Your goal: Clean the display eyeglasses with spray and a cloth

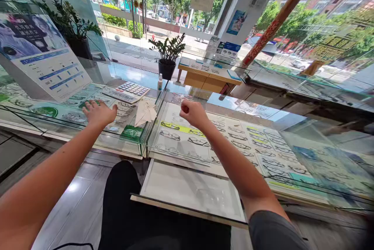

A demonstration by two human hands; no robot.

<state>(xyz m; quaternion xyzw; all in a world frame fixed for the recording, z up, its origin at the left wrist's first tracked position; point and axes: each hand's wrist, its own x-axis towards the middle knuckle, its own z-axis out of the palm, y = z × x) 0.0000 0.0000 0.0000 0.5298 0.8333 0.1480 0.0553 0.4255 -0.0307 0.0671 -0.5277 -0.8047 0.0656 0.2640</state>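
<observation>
My left hand (99, 113) hovers over or lies on the glass counter at the left, its fingers spread and nothing in them. To its right are a calculator (127, 91) and some crumpled beige cloths (145, 112). My right hand (193, 112) is curled closed above the glass display case; whatever it may hold is hidden by the fingers. Beneath it, rows of eyeglasses (198, 141) show through the glass. A pulled-out white drawer (189, 191) juts from the case in front of my lap.
A tilted sign board (43, 55) stands at the left. Behind the counter are a potted plant (167, 62), a small spray bottle (160, 82) and a wooden table (209, 78) with more glasses. Glass counter edges run across the front, and a window lies beyond.
</observation>
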